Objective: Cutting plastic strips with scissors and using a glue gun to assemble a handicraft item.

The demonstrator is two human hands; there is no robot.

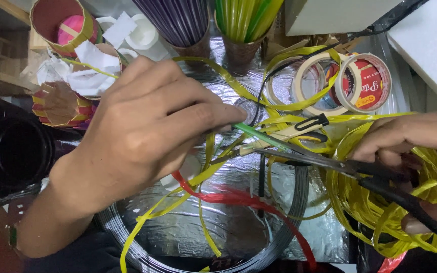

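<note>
My left hand (142, 126) fills the middle left, its fingertips pinched on a thin green strip (259, 135) that runs down to the right. My right hand (410, 139) comes in from the right edge and grips black-handled scissors (340, 164), whose long blades point left and meet the green strip. A loose tangle of yellow plastic ribbon (375, 202) lies under and around my right hand. A red ribbon (238, 198) curves over the foil below my left hand.
A coil of thin grey wire (292, 222) rings the foil-covered surface (188, 227). Rolls of tape (362, 83) sit at the back right. Cups of purple sticks (178, 20) and green sticks (244, 17) stand behind. Paper cups and white scraps (92, 65) crowd the back left.
</note>
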